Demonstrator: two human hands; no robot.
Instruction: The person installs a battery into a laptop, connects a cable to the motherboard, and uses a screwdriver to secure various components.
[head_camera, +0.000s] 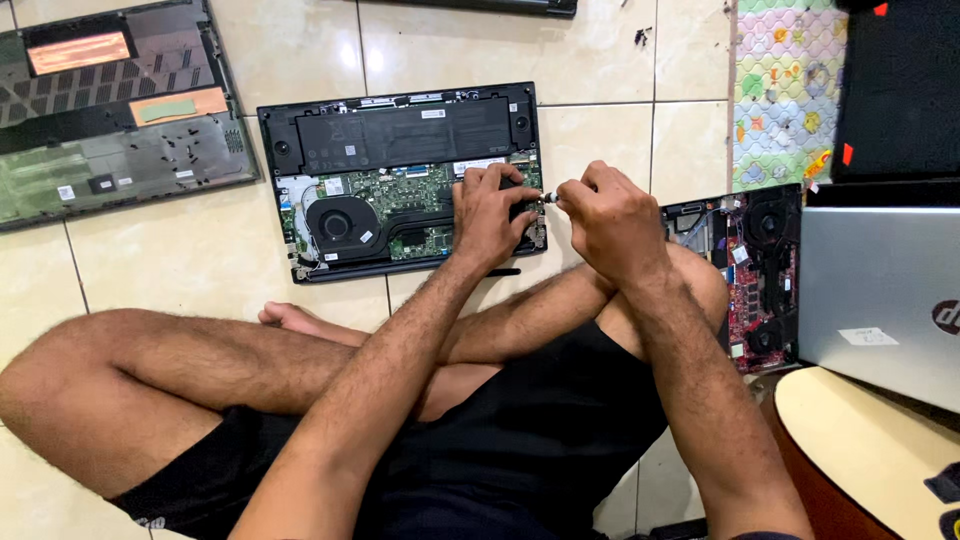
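Laptop (400, 180) with its bottom cover already off lies upside down on the tiled floor (600, 130) just in front of the crossed legs, battery along the far side, fan at near left, green board across the middle. Opening up looks finished; work on the inside appears under way at the near right corner, by the hinge.

The left hand (490, 212) presses flat on that corner of the board, fingers spread and curled down over a dark part; whether they grip anything I cannot tell. The right hand (612, 222) sits just beside it to the right, fingers closed round a small screwdriver (552, 198) whose pale tip points left toward the left hand's fingertips. Whether a screw is going in or coming out cannot be read. Battery, fan and board all sit in place, so little seems removed.

Further out: a detached bottom cover (110, 110), inner side up, lies at far left. Another opened laptop (755, 270) with a red board sits right of the knee, and a closed silver laptop (880, 290) lies beyond that. A patterned mat (785, 90) covers the floor at far right.
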